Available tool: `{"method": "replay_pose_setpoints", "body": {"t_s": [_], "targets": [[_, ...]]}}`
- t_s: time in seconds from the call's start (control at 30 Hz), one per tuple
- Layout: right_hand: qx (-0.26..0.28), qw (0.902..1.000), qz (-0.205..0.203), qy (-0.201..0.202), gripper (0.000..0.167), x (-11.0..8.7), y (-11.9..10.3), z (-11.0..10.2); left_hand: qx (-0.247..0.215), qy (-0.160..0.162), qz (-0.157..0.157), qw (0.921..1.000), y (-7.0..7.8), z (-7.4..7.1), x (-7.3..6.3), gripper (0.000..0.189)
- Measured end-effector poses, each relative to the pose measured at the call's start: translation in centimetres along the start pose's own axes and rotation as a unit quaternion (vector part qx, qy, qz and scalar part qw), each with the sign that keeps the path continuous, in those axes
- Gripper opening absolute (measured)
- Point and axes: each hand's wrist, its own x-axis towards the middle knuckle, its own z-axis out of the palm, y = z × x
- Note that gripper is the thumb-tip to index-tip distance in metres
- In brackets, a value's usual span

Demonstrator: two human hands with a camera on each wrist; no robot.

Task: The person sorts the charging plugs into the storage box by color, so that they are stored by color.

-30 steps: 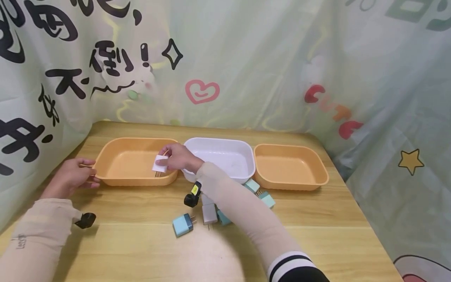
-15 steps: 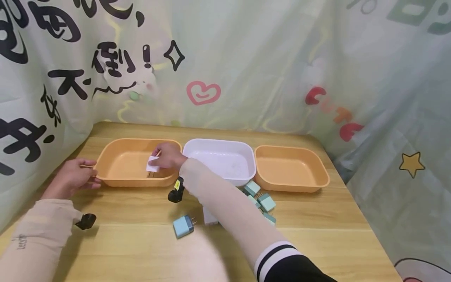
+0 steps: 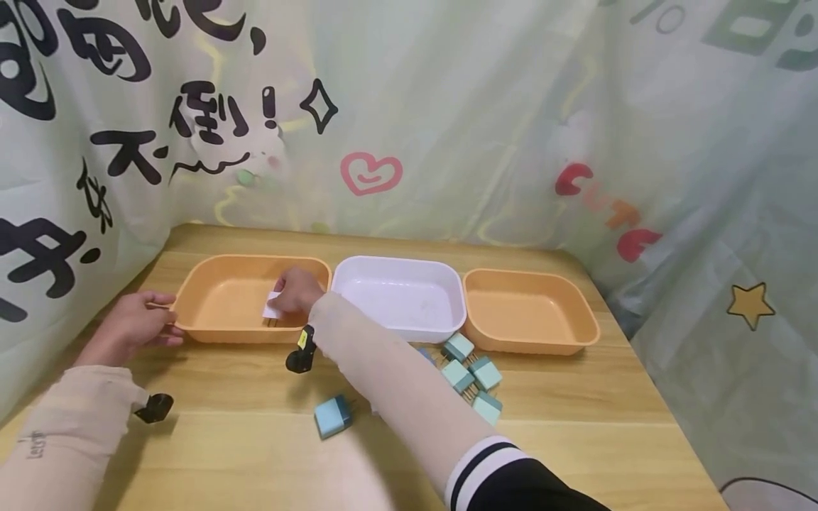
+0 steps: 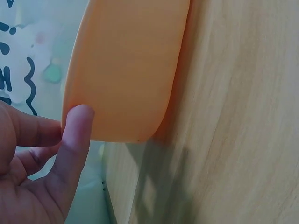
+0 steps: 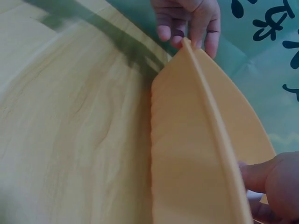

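Observation:
My right hand [image 3: 298, 289] is inside the left orange tray [image 3: 217, 294], pinching a white charger plug [image 3: 271, 306] with its metal prongs pointing down. In the right wrist view, the tray's wall hides most of that plug, and only part of the right hand [image 5: 285, 184] shows beyond the rim. At the tray's left end, my left hand [image 3: 137, 323] grips the rim between thumb and fingers. The left wrist view shows its thumb [image 4: 78, 128] against the outer wall of the orange tray [image 4: 128, 70].
A white tray [image 3: 396, 298] stands in the middle, beside a second orange tray [image 3: 530, 305] on the right. Several teal charger plugs [image 3: 458, 375] lie in front of them, partly behind the right sleeve. Nearer lies a lone blue charger plug [image 3: 333, 417]. A printed curtain [image 3: 447, 142] hangs behind the table.
My right hand has moved left and lower into the left orange tray with the white charger plug. More teal plugs show beside the right sleeve. My left hand stays at the tray's end.

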Motion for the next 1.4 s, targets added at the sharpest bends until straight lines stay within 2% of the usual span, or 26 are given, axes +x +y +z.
{"method": "replay_pose_setpoints", "body": {"t_s": [0.33, 0.67, 1.03, 1.2, 1.4], "targets": [[-0.052, 0.9986, 0.002, 0.007, 0.014, 0.2, 0.2, 0.6, 0.009, 0.009, -0.001, 0.9999, 0.3, 0.2, 0.0, 0.051], [-0.087, 0.9961, 0.013, 0.005, 0.017, 0.0, 0.2, 0.8, 0.007, 0.001, 0.009, 0.9999, 0.0, 0.4, 0.2, 0.051], [-0.137, 0.9904, -0.008, 0.011, 0.018, -0.1, 0.5, 0.5, 0.006, 0.003, 0.002, 1.0000, 0.3, 0.7, 0.4, 0.052], [-0.124, 0.9919, -0.026, 0.006, 0.026, -0.3, 0.2, 0.1, 0.005, 0.005, -0.005, 1.0000, -0.1, 0.7, 0.2, 0.053], [-0.054, 0.9969, -0.049, -0.029, 0.030, -0.8, 0.0, -1.6, 0.004, 0.009, -0.011, 0.9999, -0.3, 0.3, 0.1, 0.051]]}}
